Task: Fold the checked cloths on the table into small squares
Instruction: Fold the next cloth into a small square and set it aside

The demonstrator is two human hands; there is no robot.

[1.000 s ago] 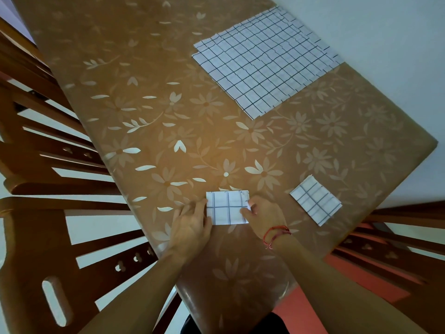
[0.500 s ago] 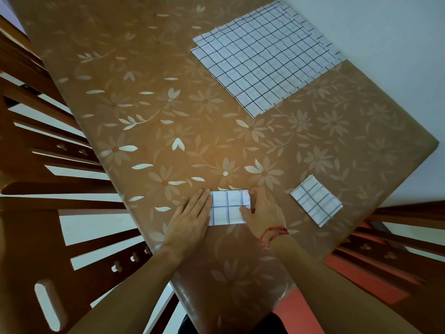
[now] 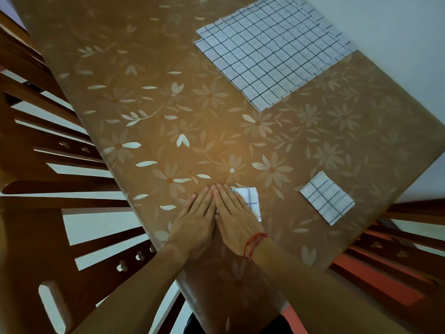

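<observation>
A small folded checked cloth (image 3: 251, 201) lies near the table's front edge, mostly covered by my hands. My left hand (image 3: 196, 218) and my right hand (image 3: 234, 218) lie flat side by side with straight fingers, pressing down on it; only its right part shows. A second checked cloth folded into a small square (image 3: 326, 197) lies to the right, near the table's right edge. A stack of unfolded checked cloths (image 3: 272, 49) is spread flat at the far side of the table.
The table (image 3: 168, 104) has a brown cover with a pale flower pattern. Wooden chairs (image 3: 48, 213) stand along the left side, and another chair (image 3: 397, 237) at the lower right. A pale wall is beyond the far right edge.
My hands have slid together from either side of the small folded cloth and now lie flat on top of it, covering most of it. The view has shifted slightly.
</observation>
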